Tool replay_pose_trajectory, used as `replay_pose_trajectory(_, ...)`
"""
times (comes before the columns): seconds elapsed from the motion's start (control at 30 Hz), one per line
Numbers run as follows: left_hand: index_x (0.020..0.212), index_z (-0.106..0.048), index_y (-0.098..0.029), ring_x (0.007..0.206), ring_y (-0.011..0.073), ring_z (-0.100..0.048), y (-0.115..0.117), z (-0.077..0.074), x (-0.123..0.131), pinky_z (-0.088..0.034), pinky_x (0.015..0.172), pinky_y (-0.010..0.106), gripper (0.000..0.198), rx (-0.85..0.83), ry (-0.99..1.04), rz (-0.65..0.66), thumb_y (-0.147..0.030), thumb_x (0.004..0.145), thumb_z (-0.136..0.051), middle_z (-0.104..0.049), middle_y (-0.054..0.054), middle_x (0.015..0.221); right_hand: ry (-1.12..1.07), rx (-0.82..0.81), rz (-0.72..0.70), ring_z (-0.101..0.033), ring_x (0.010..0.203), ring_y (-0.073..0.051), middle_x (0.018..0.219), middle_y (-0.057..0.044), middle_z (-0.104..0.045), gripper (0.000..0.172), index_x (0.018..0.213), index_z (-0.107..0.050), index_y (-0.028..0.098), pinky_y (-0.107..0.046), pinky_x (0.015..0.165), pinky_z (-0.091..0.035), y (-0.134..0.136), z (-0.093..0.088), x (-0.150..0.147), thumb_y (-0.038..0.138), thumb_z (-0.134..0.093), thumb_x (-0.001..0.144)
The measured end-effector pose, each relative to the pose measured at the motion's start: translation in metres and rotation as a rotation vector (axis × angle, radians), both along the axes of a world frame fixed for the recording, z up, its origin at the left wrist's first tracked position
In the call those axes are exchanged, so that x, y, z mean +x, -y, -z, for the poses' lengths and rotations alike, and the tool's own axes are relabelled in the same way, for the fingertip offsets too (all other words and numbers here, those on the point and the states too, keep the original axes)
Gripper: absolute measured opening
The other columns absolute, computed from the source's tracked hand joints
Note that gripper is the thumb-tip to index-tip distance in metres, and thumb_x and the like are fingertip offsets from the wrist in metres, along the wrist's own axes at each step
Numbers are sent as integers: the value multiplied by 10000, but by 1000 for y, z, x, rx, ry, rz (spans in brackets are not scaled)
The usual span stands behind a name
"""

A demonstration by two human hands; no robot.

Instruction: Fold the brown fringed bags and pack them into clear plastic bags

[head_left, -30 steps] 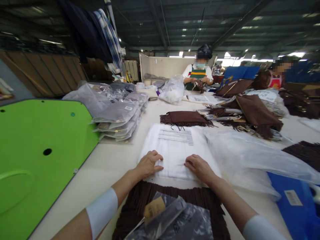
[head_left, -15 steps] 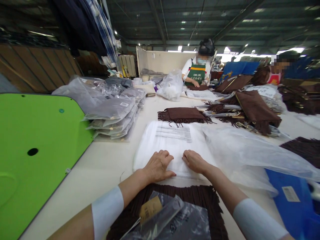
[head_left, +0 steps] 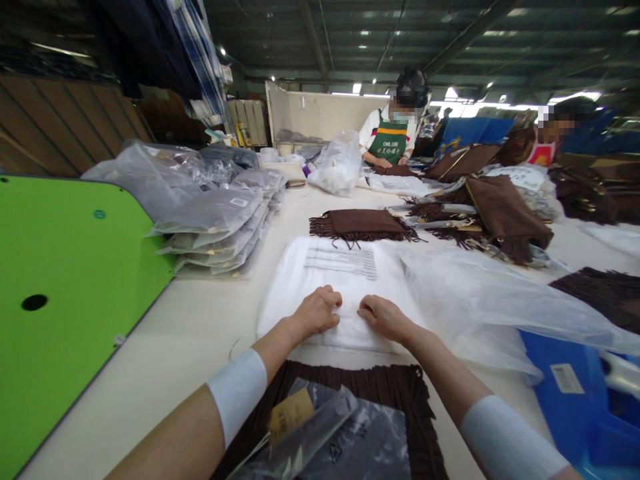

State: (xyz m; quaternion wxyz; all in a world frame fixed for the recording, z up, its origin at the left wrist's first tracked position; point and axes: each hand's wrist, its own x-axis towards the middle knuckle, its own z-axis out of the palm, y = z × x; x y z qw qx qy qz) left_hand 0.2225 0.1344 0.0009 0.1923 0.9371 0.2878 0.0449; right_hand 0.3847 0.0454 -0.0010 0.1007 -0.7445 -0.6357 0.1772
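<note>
A stack of white translucent plastic bags (head_left: 295, 283) with printed lines of text lies flat on the table in front of me. My left hand (head_left: 317, 312) rests on the near half of the stack, fingers curled and thumb drawn in, gripping the top plastic bag. Opposite it, my right hand (head_left: 383, 317) pinches the same bag between thumb and fingers. Closest to my body lies a dark brown fringed bag (head_left: 420, 420), a clear plastic sleeve (head_left: 370, 437) and a tan tag (head_left: 290, 413) on top of it.
A brown fringed pouch (head_left: 363, 223) lies beyond the stack. Packed grey bags (head_left: 215, 220) are piled at left behind a green panel (head_left: 75, 267). Loose plastic film (head_left: 465, 287) spreads rightward above a blue bin (head_left: 560, 400). A co-worker in a green apron (head_left: 387, 141) stands across the table.
My left thumb has drawn in toward the curled fingers, and the left hand sits slightly farther forward. My right hand stays pinched on the stack. The whole view has shifted slightly.
</note>
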Motion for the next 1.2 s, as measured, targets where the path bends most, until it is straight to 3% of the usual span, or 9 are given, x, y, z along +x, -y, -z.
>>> replay_pose_trajectory(0.17, 813, -627, -176, 811, 169, -564, -7, 3, -1, -461, 750, 265, 185, -33, 59, -16, -109, 662, -543, -564, 23, 820, -195, 10, -18, -564, 792, -130, 818, -16, -596, 279, 831, -598, 169, -285, 739, -450, 11, -9, 5, 355, -405, 907)
replay_pose_trajectory(0.27, 797, -629, -173, 787, 155, -562, -6, 5, -2, -457, 740, 255, 178, -44, 95, -37, -102, 667, -530, -565, 19, 809, -285, 5, -41, -559, 784, -142, 839, -12, -581, 262, 815, -611, 183, -260, 701, -450, 17, -12, 6, 440, -591, 771)
replay_pose_trajectory(0.4, 794, -628, -175, 761, 144, -561, -6, 8, -2, -462, 739, 256, 170, -58, 126, -60, -104, 676, -528, -569, 15, 815, -320, 16, -40, -549, 788, -152, 881, -19, -564, 338, 857, -608, 184, -267, 714, -451, 20, -7, 7, 355, -743, 598)
replay_pose_trajectory(0.6, 785, -627, -178, 744, 135, -563, -5, 7, -3, -466, 733, 248, 160, -63, 145, -67, -106, 682, -529, -572, 9, 803, -274, 71, -55, -537, 765, -140, 852, -20, -545, 118, 815, -606, 194, -268, 726, -435, 19, 2, 7, 267, -596, 723)
replay_pose_trajectory(0.83, 809, -628, -179, 765, 139, -562, -4, 5, -3, -464, 769, 260, 168, -32, 130, -57, -110, 703, -518, -576, 11, 804, -113, 125, -85, -526, 765, -137, 877, -28, -558, 153, 861, -603, 204, -261, 752, -402, 26, -3, -5, 172, -528, 731)
replay_pose_trajectory(0.93, 831, -634, -168, 828, 162, -571, -2, -2, -4, -459, 814, 278, 123, -17, 94, -27, -235, 766, -553, -593, 30, 832, -43, 149, -62, -536, 782, -133, 863, -31, -573, 143, 823, -585, 200, -245, 744, -393, 27, -3, -11, 158, -451, 794)
replay_pose_trajectory(1.07, 965, -616, -145, 970, 227, -559, 11, -12, -4, -448, 869, 318, 421, 33, 18, 16, -487, 720, -639, -600, 93, 994, 54, 181, -11, -534, 686, -126, 761, -6, -582, 148, 849, -538, 205, -227, 638, -374, 24, -2, -15, 182, -392, 856)
replay_pose_trajectory(1.13, 980, -598, -133, 986, 256, -551, 19, -15, -2, -448, 859, 360, 354, 87, -21, 5, -432, 793, -567, -598, 122, 1008, 123, 213, -10, -521, 663, -139, 752, -17, -584, 163, 854, -529, 202, -242, 617, -351, 24, -3, -17, 194, -368, 882)
replay_pose_trajectory(1.2, 932, -597, -140, 961, 262, -556, 24, -17, -1, -448, 822, 384, 209, 144, -57, -10, -256, 865, -436, -609, 128, 964, 200, 255, -23, -512, 694, -162, 779, -49, -585, 200, 848, -531, 194, -267, 644, -334, 26, -5, -18, 182, -337, 897)
